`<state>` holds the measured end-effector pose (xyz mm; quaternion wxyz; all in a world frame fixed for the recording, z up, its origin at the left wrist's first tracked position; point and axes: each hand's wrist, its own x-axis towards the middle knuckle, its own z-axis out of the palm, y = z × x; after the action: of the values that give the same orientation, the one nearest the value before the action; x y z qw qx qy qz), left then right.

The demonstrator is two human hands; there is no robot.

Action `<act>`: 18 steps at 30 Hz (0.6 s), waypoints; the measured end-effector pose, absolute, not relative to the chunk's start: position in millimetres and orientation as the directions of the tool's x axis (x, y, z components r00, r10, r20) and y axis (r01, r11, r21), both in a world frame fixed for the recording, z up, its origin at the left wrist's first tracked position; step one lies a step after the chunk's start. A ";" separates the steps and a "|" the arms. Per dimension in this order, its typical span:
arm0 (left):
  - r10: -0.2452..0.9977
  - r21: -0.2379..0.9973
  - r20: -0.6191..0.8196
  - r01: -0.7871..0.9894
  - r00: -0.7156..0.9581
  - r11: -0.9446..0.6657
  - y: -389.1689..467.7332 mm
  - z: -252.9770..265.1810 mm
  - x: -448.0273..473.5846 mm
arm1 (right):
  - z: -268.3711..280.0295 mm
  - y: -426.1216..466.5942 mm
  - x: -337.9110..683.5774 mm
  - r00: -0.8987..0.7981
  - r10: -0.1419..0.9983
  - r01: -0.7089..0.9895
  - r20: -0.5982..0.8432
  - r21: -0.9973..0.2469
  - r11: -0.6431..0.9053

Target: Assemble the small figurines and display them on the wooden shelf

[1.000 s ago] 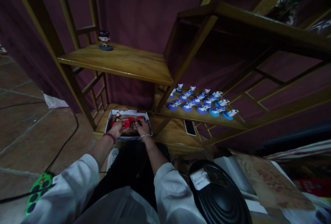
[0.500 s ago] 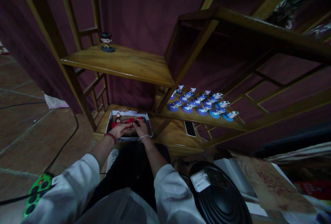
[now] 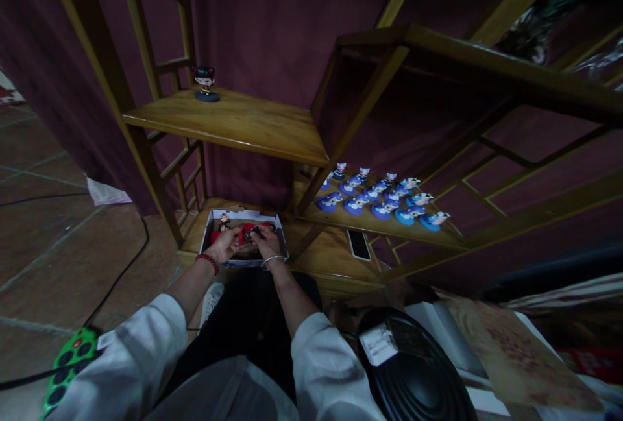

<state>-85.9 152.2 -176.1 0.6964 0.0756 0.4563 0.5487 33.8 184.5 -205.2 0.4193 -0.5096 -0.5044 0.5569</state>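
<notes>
Over a white cardboard box [image 3: 239, 214] on the lowest shelf, both my hands are close together. My left hand [image 3: 224, 247] has its fingers closed on a small red and dark figurine [image 3: 246, 233]. From the other side, my right hand [image 3: 267, 243] grips the dark part of the same figurine. Fingers cover much of it, so its exact shape is hidden. Beside my left hand in the box stand small dark-haired figures [image 3: 224, 220], with more red pieces around them. On the shelf above, at its left end, a black-haired figurine [image 3: 205, 82] stands upright on a dark round base.
Several purple and blue figurines [image 3: 357, 203] stand in rows on a shelf to the right. Below them lies a phone [image 3: 359, 244]. A wooden post [image 3: 353, 129] divides the shelves. A black ribbed object [image 3: 418, 369] sits near my right elbow, a green controller-like device [image 3: 73, 362] at left.
My hands have turned the figurine slightly between them, and more of its red part shows. The whole view has shifted a little; the shelf figurines stay in place.
</notes>
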 end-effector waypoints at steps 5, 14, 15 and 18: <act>0.840 0.535 -0.542 -0.759 0.028 0.371 149.2 -173.2 -86.7 | -204.6 185.0 35.5 -0.122 0.986 0.042 -0.117 -0.993 -0.112; 0.842 0.501 -0.540 -0.803 0.002 0.323 145.3 -171.3 -87.2 | -201.5 186.4 37.8 -0.115 0.989 0.058 -0.091 -0.995 -0.085; 0.843 0.501 -0.538 -0.804 0.002 0.322 144.8 -171.4 -87.5 | -201.7 186.6 37.9 -0.114 0.990 0.070 -0.082 -0.995 -0.075; 0.845 0.495 -0.535 -0.809 0.004 0.317 143.6 -172.0 -89.3 | -200.7 187.0 38.6 -0.113 0.992 0.104 -0.050 -0.994 -0.038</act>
<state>-89.3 143.6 -172.0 0.7083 0.0226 0.3962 0.5838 38.6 187.0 -200.7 0.4329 -0.5058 -0.5416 0.5132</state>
